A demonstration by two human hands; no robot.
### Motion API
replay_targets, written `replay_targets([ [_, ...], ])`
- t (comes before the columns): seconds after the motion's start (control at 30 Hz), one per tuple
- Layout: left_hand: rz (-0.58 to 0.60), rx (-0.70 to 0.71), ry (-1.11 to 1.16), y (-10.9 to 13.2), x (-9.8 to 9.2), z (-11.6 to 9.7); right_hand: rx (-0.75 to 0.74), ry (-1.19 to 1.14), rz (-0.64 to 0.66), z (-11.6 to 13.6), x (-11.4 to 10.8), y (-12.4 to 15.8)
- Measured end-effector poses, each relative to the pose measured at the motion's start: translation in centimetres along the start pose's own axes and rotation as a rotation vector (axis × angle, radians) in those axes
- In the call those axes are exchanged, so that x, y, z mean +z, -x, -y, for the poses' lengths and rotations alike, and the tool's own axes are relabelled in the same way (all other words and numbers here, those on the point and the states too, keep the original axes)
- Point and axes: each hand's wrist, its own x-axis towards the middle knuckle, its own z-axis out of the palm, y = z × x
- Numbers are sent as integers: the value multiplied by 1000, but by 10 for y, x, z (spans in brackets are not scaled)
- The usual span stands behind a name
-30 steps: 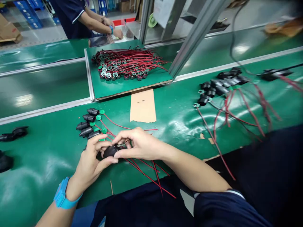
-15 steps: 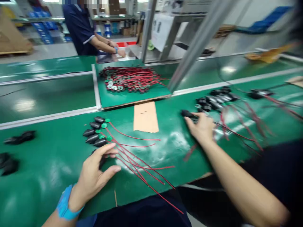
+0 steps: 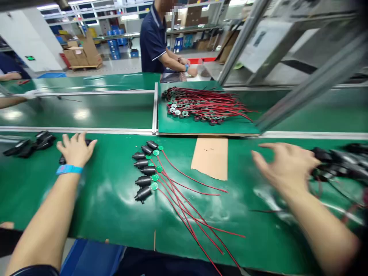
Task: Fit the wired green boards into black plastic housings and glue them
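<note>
My left hand (image 3: 76, 149) reaches over the left of the green bench, fingers spread and palm down on or just above black plastic parts, partly hidden beneath it. Close to its left lie more black plastic parts (image 3: 44, 140). My right hand (image 3: 287, 165), slightly blurred, has its fingers apart and nothing visible in them. It is beside a heap of black parts with wires (image 3: 342, 163) on the right. Between my hands several black cylindrical housings (image 3: 142, 181) with green round boards (image 3: 154, 186) lie in a slanting column, red wires (image 3: 184, 214) trailing right.
A pile of red-wired round boards (image 3: 201, 105) rests on a raised green panel (image 3: 184, 128). A cardboard piece (image 3: 211, 157) lies in front of it. A metal post (image 3: 310, 76) slants at the right. A co-worker (image 3: 155, 42) stands across the line; another person's gloved hand (image 3: 30, 94) is at left.
My right hand has let go of the black part and shifted away. My left hand has moved left from the wired housings to the black parts. The view has turned left.
</note>
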Motion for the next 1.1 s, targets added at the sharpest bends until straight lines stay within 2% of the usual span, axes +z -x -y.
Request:
replay_targets([
  [0.1,70,76,5,-6,12,22,-135,-15,51,33,21,-20],
  [0.23,65,107,52,4,15,19,-173,-25,67,69,45,-58],
  [0.37,164,153,182,14,15,11,-160,-25,94,75,60,-89],
  [0.47,210,190,263,20,12,2,-143,-43,107,77,66,-97],
  [0.53,197,150,302,22,7,-9,-153,-85,108,84,69,-95],
  [0.63,233,-101,593,26,-2,-35,-234,-199,114,108,66,-82],
  [0.67,267,-187,732,28,-6,-47,-274,-247,121,118,62,-75],
  [0.7,302,-211,832,32,-10,-60,-315,-296,132,130,57,-67],
  [0.8,422,-178,1084,52,-26,-107,-450,-452,165,164,27,-36],
  [0.87,646,-299,1505,70,-39,-142,-574,-596,165,183,0,-14],
  [0.93,884,-386,1714,88,-50,-172,-702,-701,172,196,-29,8],
  [1.0,994,-436,1823,102,-57,-194,-781,-716,216,203,-53,28],
  [1.1,1101,-441,1890,117,-58,-205,-754,-777,346,202,-75,49],
])
